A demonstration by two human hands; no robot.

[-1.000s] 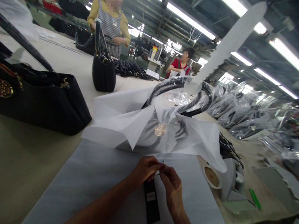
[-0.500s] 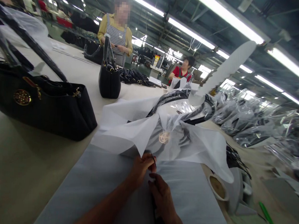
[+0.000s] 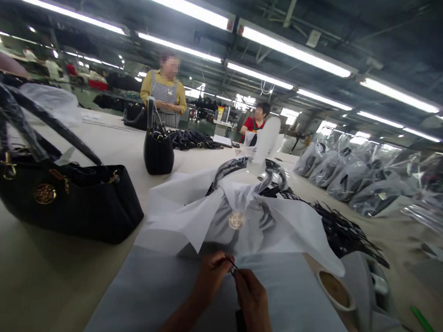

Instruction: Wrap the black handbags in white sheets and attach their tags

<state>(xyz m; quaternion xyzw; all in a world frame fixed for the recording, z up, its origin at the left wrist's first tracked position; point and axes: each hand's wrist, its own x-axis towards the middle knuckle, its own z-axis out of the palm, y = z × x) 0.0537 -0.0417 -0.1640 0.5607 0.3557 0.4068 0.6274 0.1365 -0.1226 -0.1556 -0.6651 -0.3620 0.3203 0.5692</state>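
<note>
Cord (image 3: 232, 263), thin and black, runs between left hand (image 3: 211, 275) and right hand (image 3: 252, 300).

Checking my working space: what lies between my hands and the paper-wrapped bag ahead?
Head view: only a narrow strip of the grey sheet separates the left hand and right hand, pinching a thin black cord, from the wrapped bag.

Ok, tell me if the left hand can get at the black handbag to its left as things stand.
Probably yes: only bare table lies between the left hand and the black handbag. But it and the right hand are pinching a thin black cord, so it must let go first.
</note>
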